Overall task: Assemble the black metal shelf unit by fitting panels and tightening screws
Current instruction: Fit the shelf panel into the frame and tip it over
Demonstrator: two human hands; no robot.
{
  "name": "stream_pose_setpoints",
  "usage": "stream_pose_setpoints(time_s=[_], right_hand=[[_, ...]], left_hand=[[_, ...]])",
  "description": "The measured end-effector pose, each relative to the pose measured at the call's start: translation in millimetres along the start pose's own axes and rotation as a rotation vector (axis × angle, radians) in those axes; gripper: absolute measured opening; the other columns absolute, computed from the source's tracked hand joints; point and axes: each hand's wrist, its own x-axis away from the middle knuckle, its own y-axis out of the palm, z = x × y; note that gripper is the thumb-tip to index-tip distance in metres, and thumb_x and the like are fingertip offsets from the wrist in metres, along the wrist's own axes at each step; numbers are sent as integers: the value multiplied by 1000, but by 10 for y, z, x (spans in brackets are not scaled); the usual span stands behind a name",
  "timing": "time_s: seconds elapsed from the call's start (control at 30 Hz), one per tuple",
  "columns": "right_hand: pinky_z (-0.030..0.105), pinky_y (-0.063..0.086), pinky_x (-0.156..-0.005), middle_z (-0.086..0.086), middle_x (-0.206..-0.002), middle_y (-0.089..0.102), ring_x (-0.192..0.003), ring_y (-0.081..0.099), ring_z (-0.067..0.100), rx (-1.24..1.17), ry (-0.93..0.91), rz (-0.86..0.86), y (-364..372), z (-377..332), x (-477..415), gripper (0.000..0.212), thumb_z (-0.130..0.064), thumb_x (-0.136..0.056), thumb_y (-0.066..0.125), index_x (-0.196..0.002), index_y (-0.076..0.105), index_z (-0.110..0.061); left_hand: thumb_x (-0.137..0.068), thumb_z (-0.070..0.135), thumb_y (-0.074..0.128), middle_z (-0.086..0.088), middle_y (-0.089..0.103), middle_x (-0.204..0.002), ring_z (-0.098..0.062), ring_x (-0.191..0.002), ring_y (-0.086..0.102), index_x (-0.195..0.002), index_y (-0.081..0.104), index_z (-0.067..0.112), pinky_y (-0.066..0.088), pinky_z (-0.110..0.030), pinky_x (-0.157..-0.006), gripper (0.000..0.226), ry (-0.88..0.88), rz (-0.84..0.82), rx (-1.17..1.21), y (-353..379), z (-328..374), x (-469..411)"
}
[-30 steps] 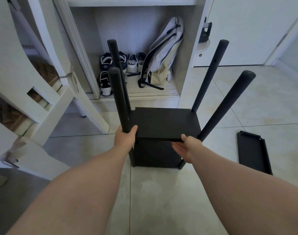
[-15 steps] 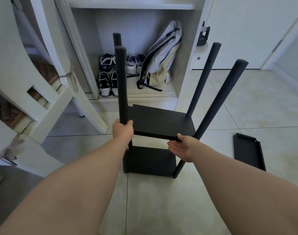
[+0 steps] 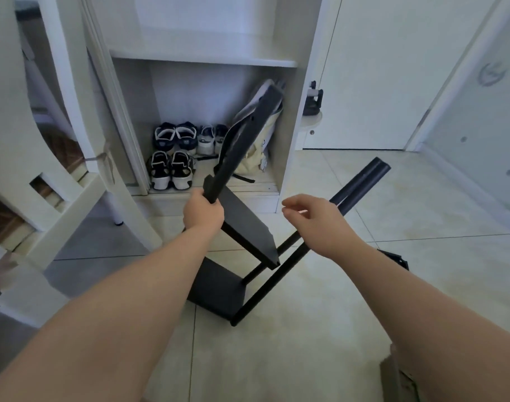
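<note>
— While the left hand (image 3: 203, 213) was clenched round a post (image 3: 243, 140), what was the right hand (image 3: 314, 224) doing?

— Holding nothing. Its fingers were loosely curled, and it hovered just in front of the two right-side posts (image 3: 354, 191), apparently not touching them.

— And where was the shelf unit (image 3: 216, 288)?

— On the tiled floor (image 3: 364, 300), in front of the open cupboard (image 3: 204, 59). It was tipped over to the right and seemed to rest on the feet of its right-hand posts.

— Which way did it point?

— Its long axis ran along the posts, from the floor near the person up and away to the right. The free post ends were uppermost.

— How did you expect it to handle?

— Stiff, I judged, being painted metal. It looked smooth enough to slide in a palm, fairly weighty, and prone to swing when leaning. The posts were the natural hold, one in each hand, close to the middle panel (image 3: 248, 227).

— Anything else nearby?

— A spare panel (image 3: 393, 258) lay flat on the floor, near the unit on its right.
</note>
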Motion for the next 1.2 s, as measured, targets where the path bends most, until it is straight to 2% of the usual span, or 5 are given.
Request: stream_pose_setpoints(time_s=[0.23, 0.53, 0.8, 1.07, 1.2], right_hand=[[19, 30, -111, -1, -140, 59, -135, 45, 19, 303, -557, 355, -320, -165, 272, 43, -12, -96, 63, -139, 59, -17], [59, -21, -116, -6, -161, 33, -155, 11, 26, 807, -251, 219, -452, 318, 199, 58, -24, -101, 50, -155, 31, -32], [44, 31, -101, -2, -115, 59, -107, 53, 26, 935, -117, 30, -306, 972, 25, 30, -43, -106, 42, -129, 51, -26], [41, 24, -93, -9, -97, 52, -88, 39, 20, 863, -100, 110, -204, 1490, -141, 21, -39, -107, 41, -120, 56, -33], [41, 23, -93, -10, -109, 61, -100, 53, 22, 859, -168, 131, -133, 1578, -265, 24, -42, -107, 42, -125, 55, -34]], left_hand=[[-93, 14, 60, -11, 66, -101, -33, -96, 62, -118, 54, 12, 53, -47, -87, 26, 166, -28, -211, 189, 251, 215], [-92, 18, 61, -7, 66, -102, -30, -101, 57, -121, 51, 14, 41, -39, -83, 32, 459, -120, -611, 685, 261, 612], [-93, 20, 59, -6, 65, -100, -28, -99, 59, -119, 49, 14, 39, -36, -82, 28, 543, -248, -762, 1037, 189, 776], [-86, 26, 67, -1, 63, -96, -25, -89, 60, -112, 50, 16, 46, -37, -79, 32, 303, -575, -794, 1164, 343, 638], [-57, 46, 82, -5, 57, -119, -27, -108, 53, -128, 53, 14, 44, -39, -95, 83, 51, -872, -670, 993, 491, 340]])
